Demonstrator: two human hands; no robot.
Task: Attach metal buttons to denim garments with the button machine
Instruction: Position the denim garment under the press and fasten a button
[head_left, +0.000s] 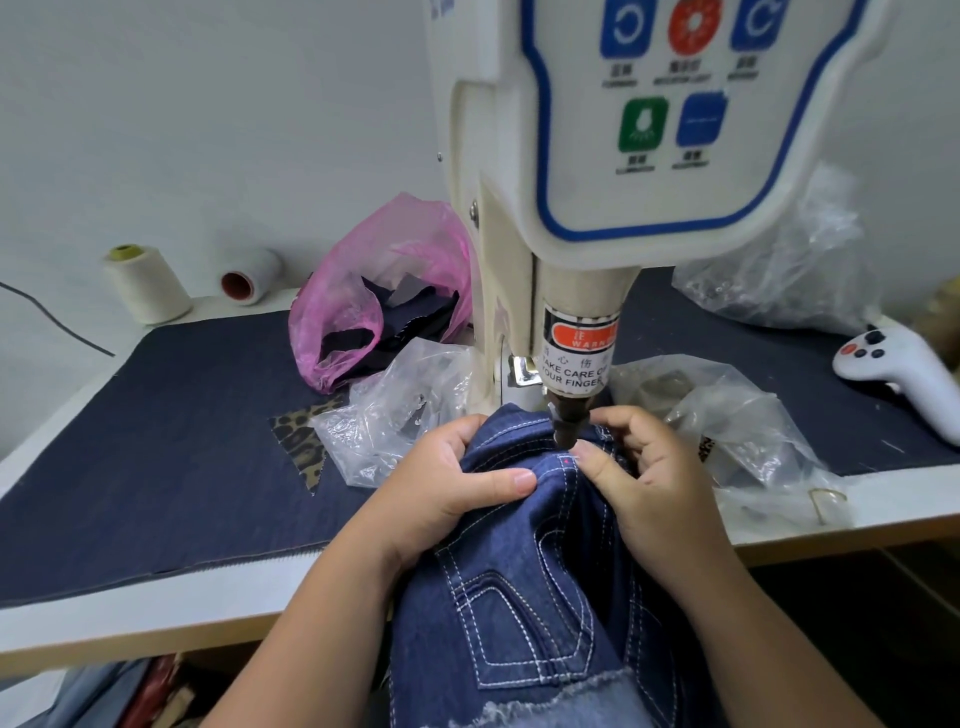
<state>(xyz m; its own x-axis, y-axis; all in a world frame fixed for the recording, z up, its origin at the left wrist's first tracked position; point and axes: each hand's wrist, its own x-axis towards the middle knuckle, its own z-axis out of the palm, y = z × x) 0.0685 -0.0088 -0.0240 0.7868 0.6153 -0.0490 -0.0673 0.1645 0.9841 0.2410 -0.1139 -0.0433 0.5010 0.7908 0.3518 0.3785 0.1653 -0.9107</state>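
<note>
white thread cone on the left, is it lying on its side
No, the white thread cone stands upright at the table's back left, while the spool beside it lies on its side.

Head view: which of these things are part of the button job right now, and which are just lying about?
In the job:
- denim garment, gripped by left hand and right hand
- button machine, its punch tip over the fabric

Lying about:
- pink plastic bag of dark scraps
- two thread cones
- white handheld controller
- clear plastic bags; contents unclear
</note>
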